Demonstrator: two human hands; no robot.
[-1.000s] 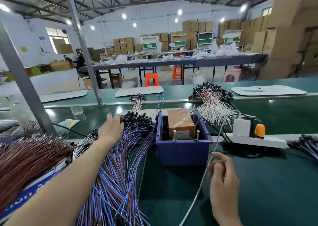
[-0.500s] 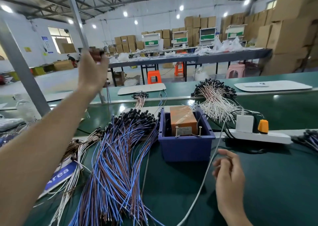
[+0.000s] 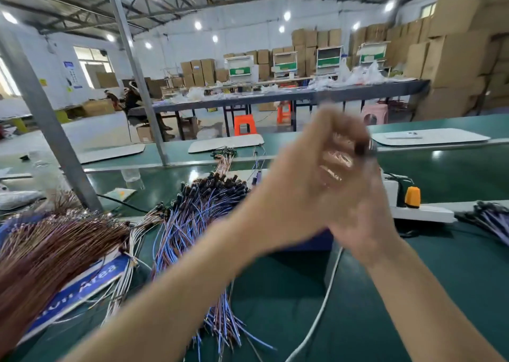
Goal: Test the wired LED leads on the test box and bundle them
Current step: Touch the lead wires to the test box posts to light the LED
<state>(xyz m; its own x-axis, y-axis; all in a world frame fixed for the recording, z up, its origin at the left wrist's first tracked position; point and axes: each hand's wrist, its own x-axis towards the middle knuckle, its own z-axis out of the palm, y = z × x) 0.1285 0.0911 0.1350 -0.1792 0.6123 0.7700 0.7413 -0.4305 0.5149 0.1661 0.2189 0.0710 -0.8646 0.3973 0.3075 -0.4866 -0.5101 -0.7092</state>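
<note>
Two blurred hands, left hand (image 3: 308,185) against right hand (image 3: 366,218), above test box (image 3: 311,244) edge; fingers' grip unclear.

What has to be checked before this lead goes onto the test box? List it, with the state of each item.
1. LED lead in hand: ok, the left hand curls round it.
2. Right hand gripping the lead too: cannot tell, motion blur.
3. Lead's bare ends spread apart: cannot tell, blurred.
4. Test contacts free: cannot tell, both hands hide them; only a strip of the blue tub shows.
5. Power strip in use: ok, the orange plug sits in it.
</note>
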